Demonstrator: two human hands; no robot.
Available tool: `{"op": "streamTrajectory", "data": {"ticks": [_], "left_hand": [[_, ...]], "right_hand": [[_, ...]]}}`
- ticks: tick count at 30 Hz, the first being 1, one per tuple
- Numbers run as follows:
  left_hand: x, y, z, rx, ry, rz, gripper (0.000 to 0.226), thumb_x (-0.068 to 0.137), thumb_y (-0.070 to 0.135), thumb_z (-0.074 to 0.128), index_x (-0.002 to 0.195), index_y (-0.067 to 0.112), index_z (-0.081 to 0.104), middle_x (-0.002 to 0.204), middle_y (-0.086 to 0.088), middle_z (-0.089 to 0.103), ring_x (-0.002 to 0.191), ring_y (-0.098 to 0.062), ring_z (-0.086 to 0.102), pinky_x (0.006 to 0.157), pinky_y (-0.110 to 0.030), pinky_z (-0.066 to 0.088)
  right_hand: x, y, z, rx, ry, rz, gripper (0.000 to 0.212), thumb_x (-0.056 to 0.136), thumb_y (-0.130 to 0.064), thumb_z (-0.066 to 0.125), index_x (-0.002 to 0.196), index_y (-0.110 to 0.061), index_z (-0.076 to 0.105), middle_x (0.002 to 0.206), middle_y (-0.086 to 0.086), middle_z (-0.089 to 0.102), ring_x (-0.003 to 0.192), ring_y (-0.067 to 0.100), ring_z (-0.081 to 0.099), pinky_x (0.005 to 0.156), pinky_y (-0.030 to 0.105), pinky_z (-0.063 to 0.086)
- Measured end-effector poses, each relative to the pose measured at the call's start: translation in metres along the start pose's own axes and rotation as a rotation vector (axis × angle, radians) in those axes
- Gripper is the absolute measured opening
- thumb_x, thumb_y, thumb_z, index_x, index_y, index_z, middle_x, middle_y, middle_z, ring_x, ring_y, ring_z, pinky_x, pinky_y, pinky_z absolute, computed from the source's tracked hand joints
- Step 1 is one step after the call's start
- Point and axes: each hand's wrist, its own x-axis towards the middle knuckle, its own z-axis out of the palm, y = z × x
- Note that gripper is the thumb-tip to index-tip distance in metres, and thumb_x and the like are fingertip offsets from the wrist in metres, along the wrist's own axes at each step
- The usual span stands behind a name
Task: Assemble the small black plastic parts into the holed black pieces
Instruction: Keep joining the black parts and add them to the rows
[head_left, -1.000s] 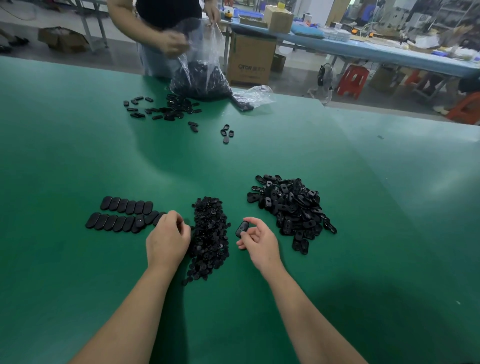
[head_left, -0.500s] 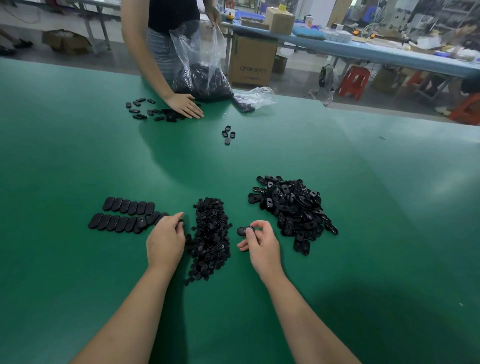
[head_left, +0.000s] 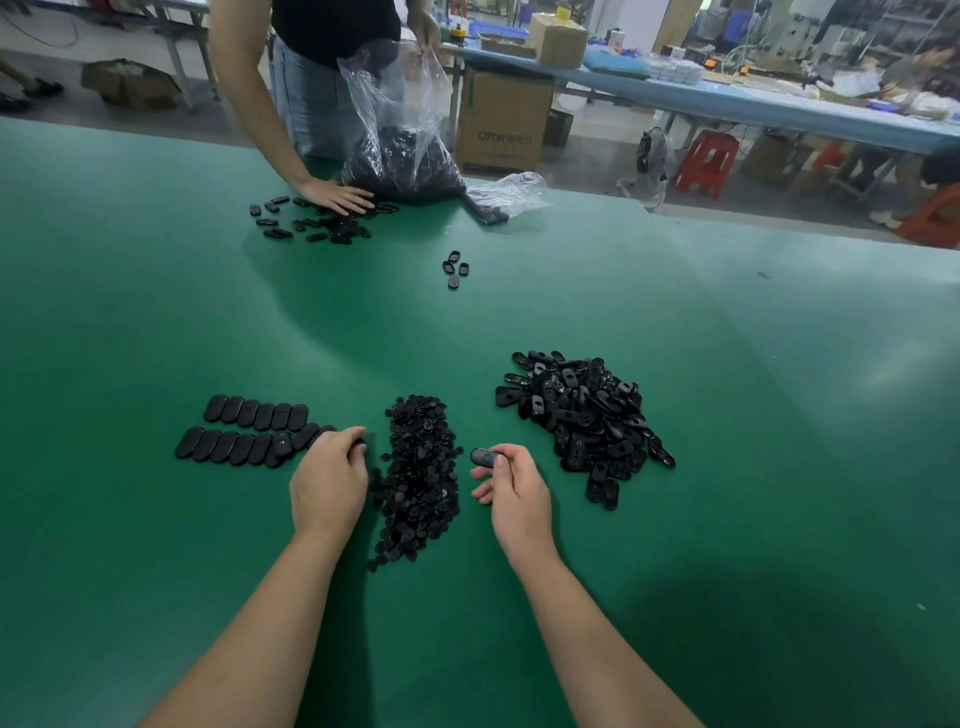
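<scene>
A heap of small black plastic parts (head_left: 418, 467) lies on the green table (head_left: 156, 322) between my hands. To its right is a pile of holed black oval pieces (head_left: 587, 415). Two rows of finished ovals (head_left: 249, 431) lie at the left. My right hand (head_left: 514, 493) pinches one holed black piece (head_left: 484, 457) at the fingertips, just right of the small-parts heap. My left hand (head_left: 327, 480) rests curled at the heap's left edge, its fingertips closed on something small and dark; what it is cannot be made out.
Across the table a person stands with one hand (head_left: 337, 197) flat on scattered black ovals (head_left: 306, 223) and the other holding a clear plastic bag (head_left: 400, 140) of parts. A few loose ovals (head_left: 454, 267) lie mid-table. A smaller bag (head_left: 506, 200) lies beside.
My right hand has turned the holed piece from upright to lying level at the fingertips. The person opposite brought a hand down from the bag onto the scattered ovals.
</scene>
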Motion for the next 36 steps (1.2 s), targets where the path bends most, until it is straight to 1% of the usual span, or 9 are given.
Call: {"op": "streamTrajectory", "data": {"ticks": [4,8,12,16,19,22,26,31,36], "left_hand": [[0.000,0.000,-0.001,-0.029,-0.018,-0.039,0.019,0.096,0.016,0.060,0.111,0.020,0.072,0.101,0.005,0.068,0.062,-0.009,0.058,0.052,-0.024,0.041],[0.000,0.003,-0.003,-0.050,-0.027,-0.068,0.013,0.094,0.017,0.063,0.101,0.023,0.071,0.094,0.008,0.065,0.051,-0.008,0.054,0.047,-0.023,0.036],[-0.001,0.003,-0.004,-0.077,-0.015,-0.061,0.010,0.094,0.018,0.062,0.098,0.023,0.070,0.095,0.006,0.067,0.056,-0.009,0.055,0.049,-0.025,0.036],[-0.002,0.003,-0.005,-0.098,-0.005,-0.024,0.012,0.096,0.020,0.063,0.102,0.021,0.074,0.098,0.006,0.067,0.077,-0.011,0.058,0.061,-0.028,0.043],[-0.002,0.007,-0.006,-0.121,-0.019,-0.002,0.017,0.098,0.017,0.062,0.108,0.017,0.076,0.100,0.003,0.068,0.081,-0.012,0.058,0.066,-0.029,0.045],[-0.004,0.024,-0.009,-0.177,-0.038,0.074,0.019,0.097,0.013,0.064,0.110,0.017,0.076,0.100,0.003,0.071,0.074,-0.005,0.057,0.065,-0.017,0.042],[-0.010,0.062,-0.009,-0.300,-0.118,0.120,0.015,0.090,0.015,0.072,0.098,0.027,0.074,0.079,0.019,0.069,0.069,0.006,0.060,0.061,-0.005,0.040],[-0.020,0.085,0.001,-0.277,-0.343,0.142,0.018,0.085,0.016,0.075,0.077,0.031,0.070,0.070,0.025,0.068,0.070,0.004,0.062,0.060,-0.009,0.044],[-0.031,0.088,0.007,-0.208,-0.348,0.115,0.018,0.085,0.014,0.071,0.078,0.030,0.071,0.069,0.020,0.068,0.064,0.000,0.060,0.056,-0.014,0.043]], "right_hand": [[-0.006,0.002,0.010,-0.075,0.032,0.009,0.020,0.109,-0.022,0.039,0.104,-0.031,0.057,0.087,-0.008,0.069,0.072,0.000,0.063,0.065,0.015,0.048],[-0.009,0.002,0.010,-0.133,0.000,-0.003,0.021,0.109,-0.021,0.038,0.114,-0.030,0.056,0.092,-0.013,0.069,0.077,-0.004,0.061,0.066,0.014,0.045],[-0.010,0.000,0.009,-0.142,-0.017,-0.016,0.019,0.108,-0.021,0.040,0.116,-0.030,0.055,0.094,-0.015,0.070,0.073,-0.002,0.061,0.065,0.017,0.049],[-0.009,-0.002,0.010,-0.160,-0.023,-0.026,0.015,0.108,-0.024,0.041,0.115,-0.029,0.053,0.094,-0.016,0.071,0.071,0.007,0.061,0.072,0.035,0.054],[-0.011,-0.003,0.011,-0.156,-0.038,-0.020,0.012,0.108,-0.026,0.040,0.111,-0.033,0.050,0.093,-0.020,0.072,0.071,0.017,0.061,0.072,0.042,0.053],[-0.011,-0.005,0.011,-0.148,-0.037,-0.014,0.012,0.107,-0.026,0.041,0.106,-0.034,0.050,0.094,-0.021,0.073,0.070,0.020,0.060,0.071,0.044,0.052],[-0.011,-0.005,0.011,-0.136,-0.022,-0.005,0.014,0.106,-0.024,0.042,0.101,-0.035,0.049,0.092,-0.017,0.074,0.069,0.017,0.060,0.073,0.044,0.051],[-0.010,-0.004,0.009,-0.172,0.002,-0.038,0.008,0.104,-0.024,0.046,0.105,-0.029,0.052,0.086,-0.005,0.069,0.083,0.021,0.065,0.077,0.043,0.051],[-0.009,-0.003,0.008,-0.171,-0.002,-0.054,0.008,0.104,-0.024,0.046,0.106,-0.026,0.054,0.084,-0.009,0.065,0.083,0.019,0.064,0.076,0.040,0.049]]}}
